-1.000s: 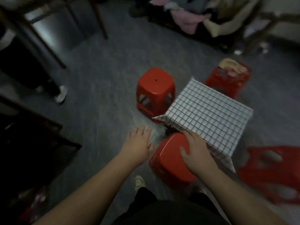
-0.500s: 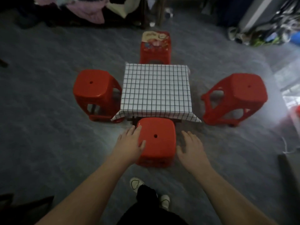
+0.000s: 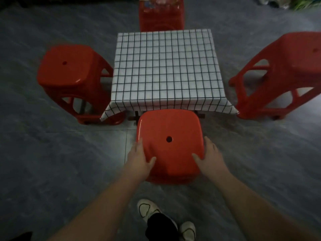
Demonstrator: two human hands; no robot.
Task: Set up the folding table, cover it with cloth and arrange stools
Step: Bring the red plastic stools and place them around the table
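A small folding table stands in the middle, covered by a white cloth with a black grid (image 3: 166,66); only dark bits of its frame show under the front hem. Red plastic stools stand on each side: one at the left (image 3: 69,70), one at the right (image 3: 284,70), one behind with a printed seat (image 3: 161,13), and a near stool (image 3: 169,136) in front. My left hand (image 3: 139,159) holds the near stool's left edge, thumb on the seat. My right hand (image 3: 211,159) holds its right edge the same way.
Grey tiled floor (image 3: 52,162) lies all around the set. My shoes (image 3: 147,208) stand just behind the near stool. Some clutter shows at the top right corner (image 3: 295,4).
The view has swung round to face the table squarely and come closer. Both hands, open beside the near stool half a second ago, have closed in on its two sides.
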